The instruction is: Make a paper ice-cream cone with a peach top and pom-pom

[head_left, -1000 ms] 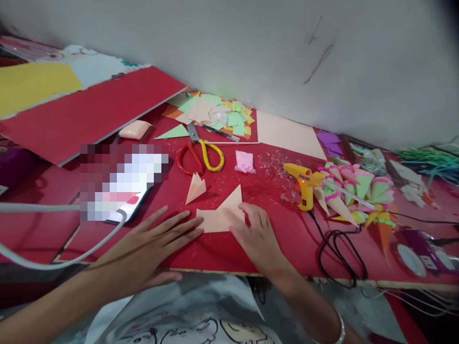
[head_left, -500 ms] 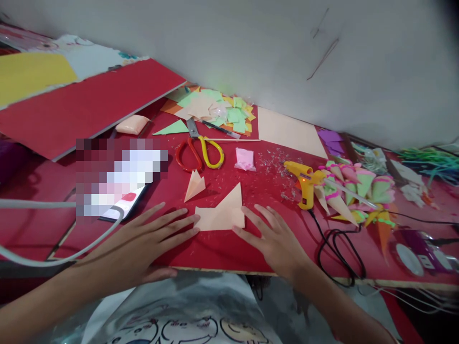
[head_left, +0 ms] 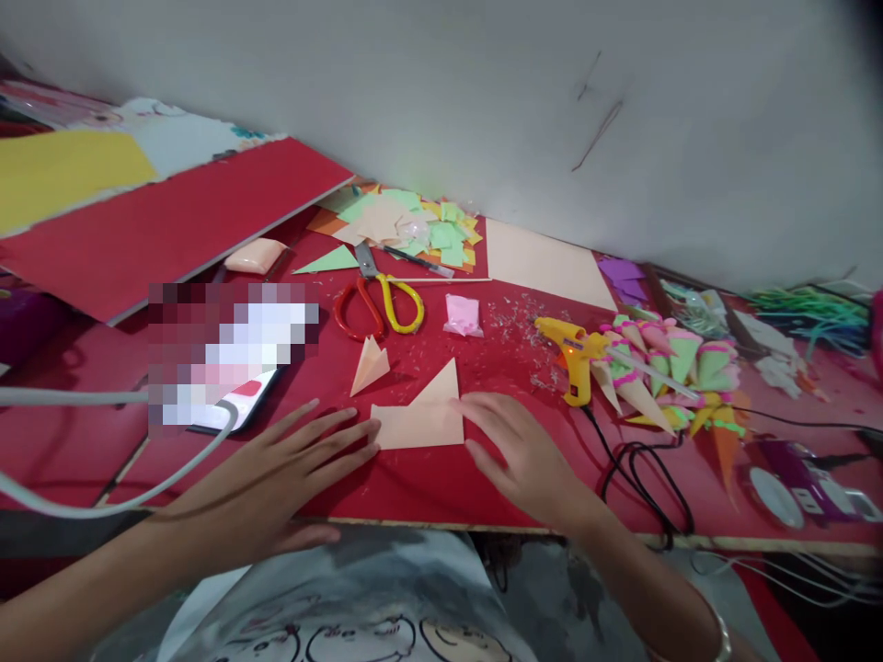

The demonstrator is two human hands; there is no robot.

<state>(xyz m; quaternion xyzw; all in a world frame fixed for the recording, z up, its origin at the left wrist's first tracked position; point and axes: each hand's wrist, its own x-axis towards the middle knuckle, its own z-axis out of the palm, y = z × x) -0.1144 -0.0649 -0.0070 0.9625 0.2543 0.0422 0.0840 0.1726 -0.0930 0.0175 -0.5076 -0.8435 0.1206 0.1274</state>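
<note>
A folded peach sheet of paper [head_left: 420,423] lies on the red table in front of me, with one pointed corner standing up at its right end. My left hand [head_left: 296,469] rests flat with fingers spread, its fingertips on the paper's left edge. At the right edge, my right hand [head_left: 517,450] touches the paper with its fingertips, thumb apart from the other fingers. Just behind the sheet sits a small folded peach paper piece [head_left: 371,365]. Scissors [head_left: 378,299] with one red and one yellow handle lie farther back, beside a small pink packet [head_left: 463,315].
On the left is a phone [head_left: 255,391] with a white cable. To the right lie a yellow glue gun [head_left: 574,354], its black cord and several paper cones [head_left: 682,359]. Paper scraps [head_left: 414,225] and a peach sheet [head_left: 544,262] are near the wall.
My right hand's fingers have drawn closer together and shifted slightly at the paper's right edge. The left hand stays in place. The whole view has shifted a little.
</note>
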